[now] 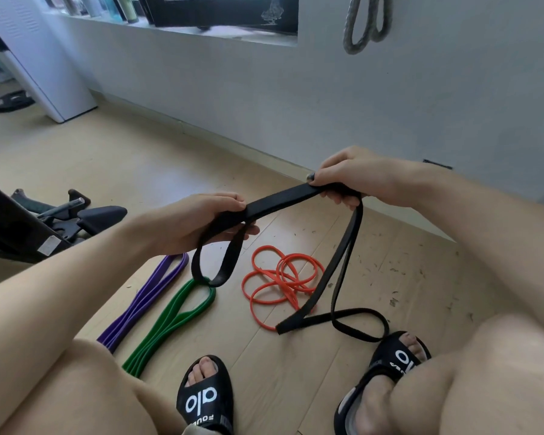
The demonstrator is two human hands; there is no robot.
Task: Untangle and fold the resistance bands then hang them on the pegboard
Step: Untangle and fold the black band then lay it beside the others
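I hold the black band (280, 199) stretched between both hands: my left hand (201, 224) has its grip curled round one end, with a short loop hanging below it, and my right hand (352, 177) pinches the other end, thumb on top, with the long remainder dropping down to the floor (76, 158) and curling just beside my right slipper (399, 356). I judge I am partway through folding this one; it looks free of knots but not yet doubled up.

The purple band (145, 296) and the green band (176, 315) lie folded side by side on the floor, so those seem ready for hanging. The orange band (280, 284) is still a tangle of loops between the green one and the black tail. A grey band (368, 23) already hangs on the wall (421, 89); I cannot see a pegboard as such.

Ahead, the wall is near, the dark equipment (60, 221) crowds my left, and my knees frame the space below. Open room lies in the middle, above the floor.
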